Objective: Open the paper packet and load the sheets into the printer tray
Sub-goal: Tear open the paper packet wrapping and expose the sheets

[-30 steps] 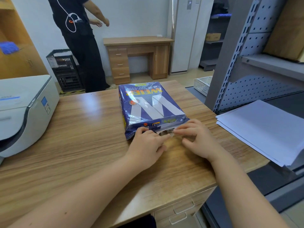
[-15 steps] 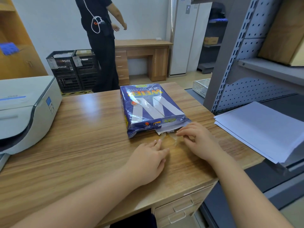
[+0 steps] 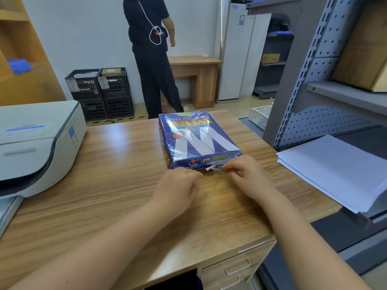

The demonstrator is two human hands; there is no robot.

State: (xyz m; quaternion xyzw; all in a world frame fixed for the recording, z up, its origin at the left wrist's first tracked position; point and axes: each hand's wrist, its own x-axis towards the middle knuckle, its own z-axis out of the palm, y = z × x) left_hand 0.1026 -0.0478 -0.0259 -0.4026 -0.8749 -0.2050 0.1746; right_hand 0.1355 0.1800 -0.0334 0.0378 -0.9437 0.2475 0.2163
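A blue paper packet (image 3: pixel 194 139) with a large white W lies flat on the wooden desk (image 3: pixel 115 185), its near end torn and showing white wrapper. My left hand (image 3: pixel 178 189) is curled at that near end, its fingers pinching the wrapper's edge. My right hand (image 3: pixel 247 174) pinches the torn flap from the right side. The white printer (image 3: pixel 35 145) stands at the desk's left edge, with part of its tray (image 3: pixel 8 210) showing below it.
A stack of loose white sheets (image 3: pixel 339 168) rests on a grey metal shelf unit (image 3: pixel 314 80) to the right. A person in dark clothes (image 3: pixel 152 59) stands beyond the desk, near black crates (image 3: pixel 100 93) and a small wooden desk (image 3: pixel 196 78).
My left hand lay flat on the desk half a second ago; it has gone back to the packet's torn end. The person behind has walked to the right.
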